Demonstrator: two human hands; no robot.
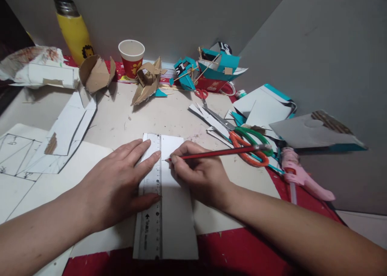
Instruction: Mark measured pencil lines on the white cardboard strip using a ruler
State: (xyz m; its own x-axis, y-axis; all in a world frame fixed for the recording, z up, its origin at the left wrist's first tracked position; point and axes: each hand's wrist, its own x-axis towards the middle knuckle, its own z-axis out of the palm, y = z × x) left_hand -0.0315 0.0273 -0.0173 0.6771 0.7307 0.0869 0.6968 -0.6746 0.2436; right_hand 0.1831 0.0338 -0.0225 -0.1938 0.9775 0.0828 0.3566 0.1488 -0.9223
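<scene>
A clear ruler (pixel 152 223) lies lengthwise along the left part of a white card strip (pixel 179 223). My left hand (pixel 117 183) is spread, its fingertips pressing on the ruler. Pinched in my right hand (pixel 202 175) is a red and black pencil (pixel 214 152), its tip touching the card just right of the ruler's edge, near a short dark mark. The card's upper right part is partly hidden by my right hand.
Behind stand a yellow bottle (pixel 72 32), a paper cup (pixel 132 58) and cardboard pieces (pixel 148 82). To the right are green-and-orange scissors (pixel 249 145), card scraps (pixel 260 106) and a pink glue gun (pixel 302 175). Paper with drawn lines (pixel 21 159) lies left.
</scene>
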